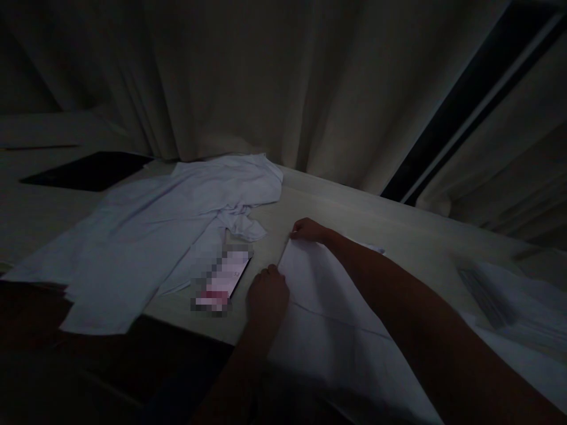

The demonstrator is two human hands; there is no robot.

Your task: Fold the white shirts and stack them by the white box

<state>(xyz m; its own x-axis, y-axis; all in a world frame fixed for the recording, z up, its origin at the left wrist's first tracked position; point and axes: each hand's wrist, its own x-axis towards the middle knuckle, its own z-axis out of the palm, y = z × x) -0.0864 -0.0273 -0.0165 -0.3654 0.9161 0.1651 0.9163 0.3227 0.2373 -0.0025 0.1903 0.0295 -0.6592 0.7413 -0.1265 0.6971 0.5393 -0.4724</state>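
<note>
A white cloth [328, 295] with a seam or fold line across it is spread over the table and drops past the front edge. At its far corner, my right hand [309, 230] is closed, pinching the fabric. My left hand [268, 292] grips the left edge of the same cloth, nearer to me, with its fingers curled. Just left of that hand a lit phone [228, 274] lies on the table, its screen partly blurred out. My right forearm crosses above the cloth and hides part of it.
A crumpled white shirt [177, 212] covers the table's left part and hangs over the front edge. Behind it lies a flat black panel [91, 171]. Clear plastic packaging [509, 295] sits at the right. Long curtains [248, 77] hang along the back of the pale table [305, 198].
</note>
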